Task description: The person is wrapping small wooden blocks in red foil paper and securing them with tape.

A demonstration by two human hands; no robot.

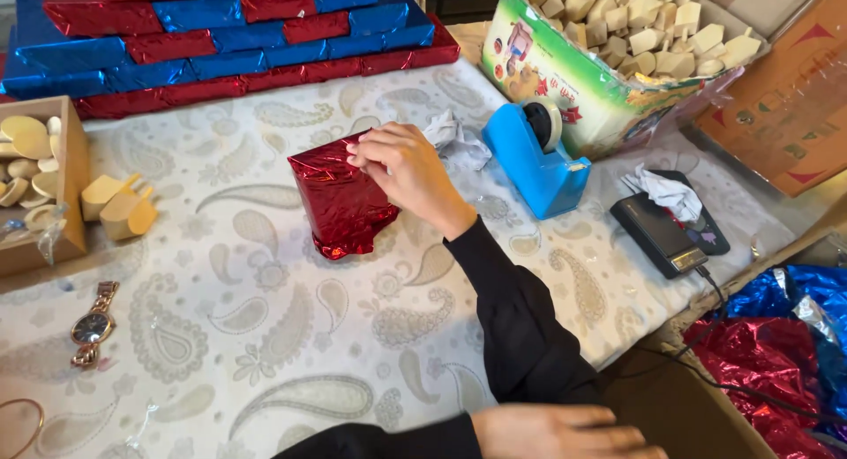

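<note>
My right hand (408, 172) pinches the top edge of a small package wrapped in crinkled red foil (340, 203), which stands on the paisley tablecloth (265, 335). Its black sleeve runs down to the lower right. At the bottom edge of the view my left hand (556, 432) lies flat with the fingers pointing right, over the table's near edge, and nothing shows in it. A blue tape dispenser (538, 159) stands just right of the package, with a crumpled bit of white paper (454, 137) between them.
Red and blue foil-wrapped packages (229, 44) are stacked at the back. A box of wooden blocks (618, 35) stands at the back right, and a wooden tray of wooden pieces (35, 176) at the left. Also here: small scale (670, 234), wristwatch (93, 327), foil sheets (776, 344).
</note>
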